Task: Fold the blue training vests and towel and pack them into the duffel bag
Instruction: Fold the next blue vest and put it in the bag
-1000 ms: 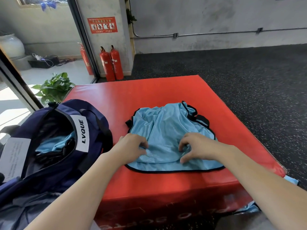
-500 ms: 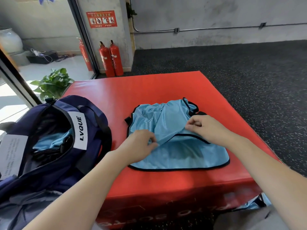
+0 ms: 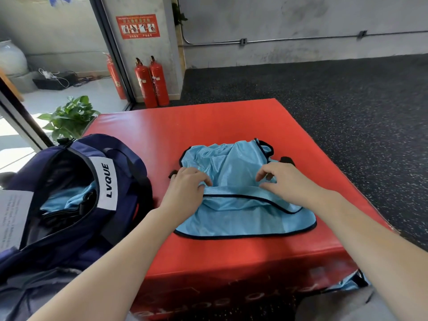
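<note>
A light blue training vest [image 3: 240, 212] with black trim lies on the red padded box [image 3: 208, 126], its upper layer lifted back from the near hem. My left hand [image 3: 187, 188] pinches that layer's black-trimmed edge at its left end. My right hand [image 3: 284, 179] pinches the same layer further right, near the black shoulder strap. The navy duffel bag [image 3: 69, 205] marked LVQUE stands open on the left, with light blue fabric [image 3: 67, 200] showing inside it.
Another piece of light blue fabric [image 3: 342, 283] hangs below the box's near right corner. A potted plant [image 3: 69, 117] stands behind the bag, and red fire extinguishers [image 3: 151, 82] stand by the pillar. Dark speckled floor [image 3: 347, 100] surrounds the box on the right.
Both hands gripped the vest's upper layer near the hem and drew it away from me, uncovering the lower layer. My left hand has moved further from me and my right hand has come level with it.
</note>
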Demonstrator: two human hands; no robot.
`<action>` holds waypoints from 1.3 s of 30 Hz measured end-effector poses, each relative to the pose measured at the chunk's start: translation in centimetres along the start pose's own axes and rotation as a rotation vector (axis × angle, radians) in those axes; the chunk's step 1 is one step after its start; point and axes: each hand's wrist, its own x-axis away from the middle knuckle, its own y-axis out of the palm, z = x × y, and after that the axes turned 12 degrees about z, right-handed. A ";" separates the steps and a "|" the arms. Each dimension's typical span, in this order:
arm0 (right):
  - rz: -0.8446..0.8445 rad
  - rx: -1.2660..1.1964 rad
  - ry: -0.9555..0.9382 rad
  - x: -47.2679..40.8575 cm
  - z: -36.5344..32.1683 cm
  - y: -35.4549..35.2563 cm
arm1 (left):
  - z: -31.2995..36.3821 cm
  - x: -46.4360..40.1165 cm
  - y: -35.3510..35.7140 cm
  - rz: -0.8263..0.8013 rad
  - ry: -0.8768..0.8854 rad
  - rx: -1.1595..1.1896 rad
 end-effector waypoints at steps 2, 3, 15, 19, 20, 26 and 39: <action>0.013 0.003 -0.037 0.2 -0.5 0.1 | 0.5 0.1 0.3 -0.016 0.058 0.036; 0.007 0.006 -0.052 0.3 -0.8 0.1 | 0.6 0.2 0.4 -0.022 0.084 0.043; -0.221 0.278 0.013 0.8 0.0 0.8 | -0.7 0.2 0.3 -0.215 0.080 -0.140; -0.234 0.293 0.045 0.6 0.7 0.1 | -1.1 -0.2 -0.7 -0.170 0.012 -0.084; -0.237 0.293 0.050 0.6 0.8 -0.1 | -1.2 -0.4 -1.0 -0.143 -0.028 -0.047; -0.101 0.290 0.104 0.2 1.6 -2.0 | -2.0 -1.2 -2.4 -0.016 -0.137 0.057; 0.633 -0.054 0.095 -0.1 1.9 -4.7 | 0.2 -3.2 -5.2 0.475 -0.129 0.126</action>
